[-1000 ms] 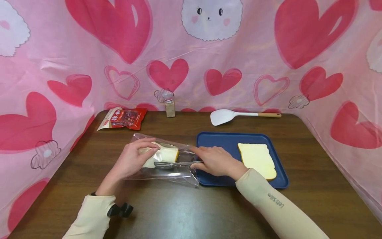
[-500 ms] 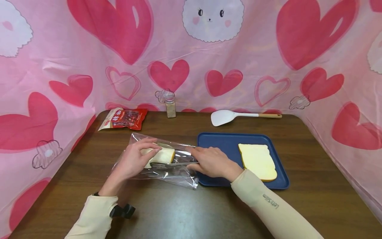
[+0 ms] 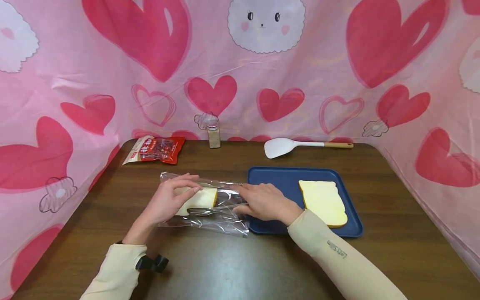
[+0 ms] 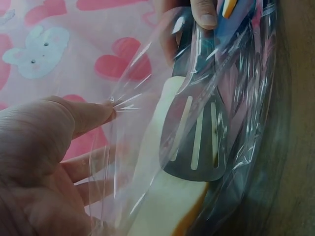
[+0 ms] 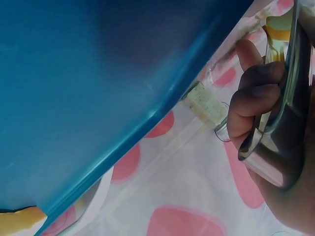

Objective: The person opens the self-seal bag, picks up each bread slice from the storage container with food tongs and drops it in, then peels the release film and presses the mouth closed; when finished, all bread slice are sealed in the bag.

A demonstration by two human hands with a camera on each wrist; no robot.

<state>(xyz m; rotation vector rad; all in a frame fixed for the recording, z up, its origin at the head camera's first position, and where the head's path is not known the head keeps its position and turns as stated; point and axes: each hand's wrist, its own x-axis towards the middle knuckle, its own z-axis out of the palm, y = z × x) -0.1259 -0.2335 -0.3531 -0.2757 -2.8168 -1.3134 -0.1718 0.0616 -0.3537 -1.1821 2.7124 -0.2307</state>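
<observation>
Head view: from high up, facing forward and down, farthest back, taking in tabletop (image 3: 232, 258) and heart-print cloth (image 3: 243, 62). Left wrist view: close, towards right hand (image 4: 203, 15). Right wrist view: close, scene inverted, blue tray (image 5: 74, 98) looming. All share slotted metal tongs (image 4: 206, 147).

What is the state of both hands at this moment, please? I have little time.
Left hand: closed, pinching the clear plastic bag.
Right hand: closed, holding the slotted metal tongs.

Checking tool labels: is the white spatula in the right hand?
No, the white spatula lies on the table beyond the blue tray, while the right hand grips a slotted metal utensil.
</observation>
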